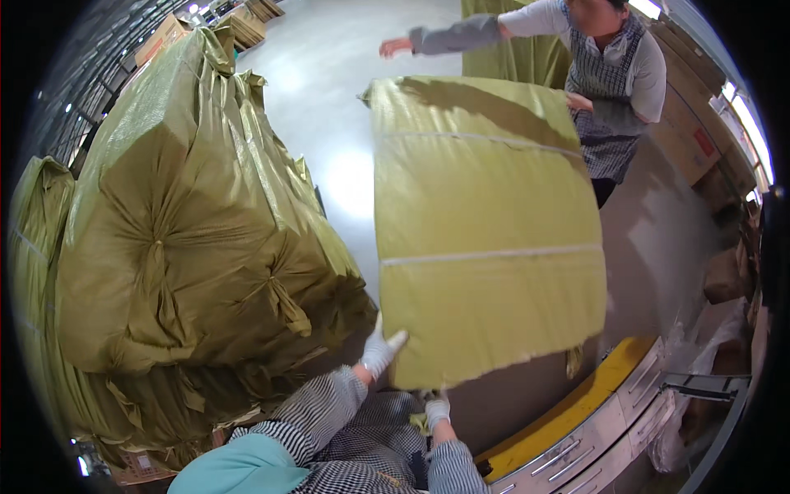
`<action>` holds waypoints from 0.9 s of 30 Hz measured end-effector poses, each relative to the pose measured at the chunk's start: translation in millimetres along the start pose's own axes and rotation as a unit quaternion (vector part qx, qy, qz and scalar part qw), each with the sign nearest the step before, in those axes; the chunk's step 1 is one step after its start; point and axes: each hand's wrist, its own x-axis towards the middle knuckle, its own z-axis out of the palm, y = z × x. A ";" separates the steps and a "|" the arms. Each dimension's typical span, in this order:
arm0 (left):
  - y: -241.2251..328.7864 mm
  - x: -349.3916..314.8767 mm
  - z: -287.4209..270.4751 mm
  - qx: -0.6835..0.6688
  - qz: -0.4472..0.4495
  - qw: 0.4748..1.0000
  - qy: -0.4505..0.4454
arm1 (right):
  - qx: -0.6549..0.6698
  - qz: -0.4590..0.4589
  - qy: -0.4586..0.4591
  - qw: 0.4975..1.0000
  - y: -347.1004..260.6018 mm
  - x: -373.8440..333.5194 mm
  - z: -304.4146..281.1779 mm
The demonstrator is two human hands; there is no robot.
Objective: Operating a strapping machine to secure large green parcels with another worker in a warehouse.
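Note:
A large, flat bale wrapped in yellow-green woven sacking, with two pale straps across it, spans the middle of the view. My left hand, in a white glove, holds its near left edge, thumb on the side and fingers partly hidden beneath. The gloved right hand is closed at the near edge, on the sacking by a small gathered tuft. At the far right corner, a co-worker's hand touches the bale. Their other hand is stretched out to the left, off the bale.
A tall stack of wrapped bales with knotted ends stands close on the left. A curved yellow-edged metal conveyor lies at near right. Cardboard boxes and clear plastic film are along the right. Another wrapped bale stands behind.

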 end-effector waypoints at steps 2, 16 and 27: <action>-19.5 54.5 -120.4 0.109 -0.007 0.985 0.136 | -0.167 0.087 -0.084 0.979 -207.9 -11.1 63.7; -48.9 43.1 -63.9 0.284 -0.072 0.954 0.058 | -0.282 -0.057 -0.193 0.938 -235.6 -43.0 -78.8; 4.2 37.8 -12.6 0.304 -0.159 0.928 -0.143 | -0.158 0.127 0.000 0.979 -96.6 -62.1 -278.4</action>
